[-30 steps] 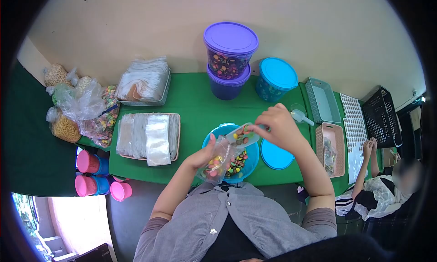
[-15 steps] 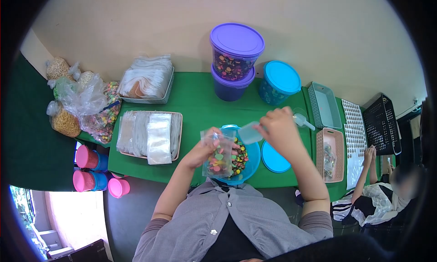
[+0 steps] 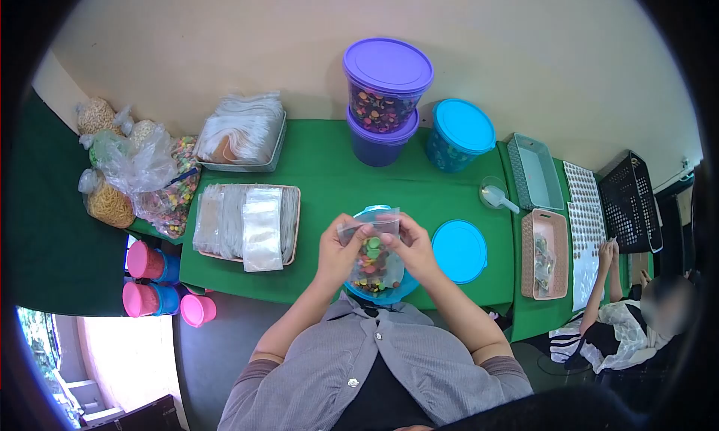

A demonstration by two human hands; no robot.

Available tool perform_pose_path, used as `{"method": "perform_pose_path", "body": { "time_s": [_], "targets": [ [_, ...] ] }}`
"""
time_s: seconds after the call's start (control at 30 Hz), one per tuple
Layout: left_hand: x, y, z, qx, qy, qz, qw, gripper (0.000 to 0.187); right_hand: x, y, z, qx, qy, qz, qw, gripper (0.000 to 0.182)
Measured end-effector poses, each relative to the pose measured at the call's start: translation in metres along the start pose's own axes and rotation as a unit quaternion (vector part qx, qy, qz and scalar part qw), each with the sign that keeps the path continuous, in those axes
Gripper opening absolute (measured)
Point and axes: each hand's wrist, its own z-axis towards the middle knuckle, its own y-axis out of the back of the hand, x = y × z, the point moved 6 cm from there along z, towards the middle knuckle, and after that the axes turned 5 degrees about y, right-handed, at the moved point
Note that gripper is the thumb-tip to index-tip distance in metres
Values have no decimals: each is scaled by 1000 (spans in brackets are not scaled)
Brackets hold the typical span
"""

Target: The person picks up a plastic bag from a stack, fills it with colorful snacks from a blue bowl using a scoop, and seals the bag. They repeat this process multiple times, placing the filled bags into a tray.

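A clear plastic bag (image 3: pixel 372 260) with colourful pieces in it is held upright over the blue tub (image 3: pixel 404 290). My left hand (image 3: pixel 341 249) grips the bag's left side near the top, thumb in front. On the right side, my right hand (image 3: pixel 410 244) pinches the bag near its upper edge. More colourful pieces show in the tub below the bag, which hides much of the tub. The scoop is not visible in or near my hands. To the right of the tub lies a round blue lid (image 3: pixel 459 251).
Behind are stacked purple-lidded tubs (image 3: pixel 389 68) and a blue-lidded tub (image 3: pixel 463 128). Baskets of plastic bags (image 3: pixel 262 229) stand left, filled bags (image 3: pixel 142 169) farther left. At right are a small scoop (image 3: pixel 498 197), a pink basket (image 3: pixel 545 281) and a co-worker's hands (image 3: pixel 610 251).
My right hand has come left and down to the bag, and the translucent scoop it held is out of sight. The bag has shifted slightly right, and both hands now hold it.
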Motion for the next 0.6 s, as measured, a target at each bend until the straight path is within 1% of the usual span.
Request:
{"method": "perform_pose_path", "body": {
  "time_s": [0.03,0.07,0.1,0.13,0.17,0.2,0.23,0.3,0.37,0.43,0.47,0.5,0.53,0.57,0.6],
  "targets": [
    [0,-6,-2,2,1,1,1000,20,3,-5,-3,-3,2,14,1000,23],
    [-3,-10,-4,-6,-28,20,999,20,4,-5,-7,-57,-29,39,997,21],
    [-10,-12,-7,-15,-57,40,997,20,9,-8,-8,-57,-28,40,997,21],
    [-12,-11,-10,-16,-42,43,998,20,11,-9,-9,-74,-43,57,995,18],
    [-17,-11,-13,-18,-42,45,998,20,10,-9,-11,-91,-58,74,991,15],
    [-26,-14,-16,-17,-50,75,996,21,10,-9,-11,-90,-59,75,991,15],
    [-30,-15,-19,-15,-57,105,993,21,10,-10,-12,-86,-50,88,991,14],
    [-30,-14,-23,-17,-55,111,992,22,11,-8,-13,-84,-41,101,991,13],
    [-27,-14,-23,-20,-53,117,991,23,18,-3,-13,-65,28,33,997,14],
    [-33,-17,-23,-25,-129,158,979,23,20,0,-15,-64,38,29,997,14],
    [-33,-16,-24,-25,-128,158,979,23,23,1,-16,-65,49,26,996,14],
    [-34,-16,-25,-14,-103,153,983,23,26,3,-17,-65,49,26,996,14],
    [-33,-16,-26,-3,-77,148,986,23,31,4,-18,-58,40,13,997,15],
    [-33,-14,-25,-1,-77,149,986,23,33,6,-20,-51,30,0,998,17],
    [-29,-13,-24,29,-54,153,986,24,34,8,-20,-52,31,0,998,17]
  ]
}}
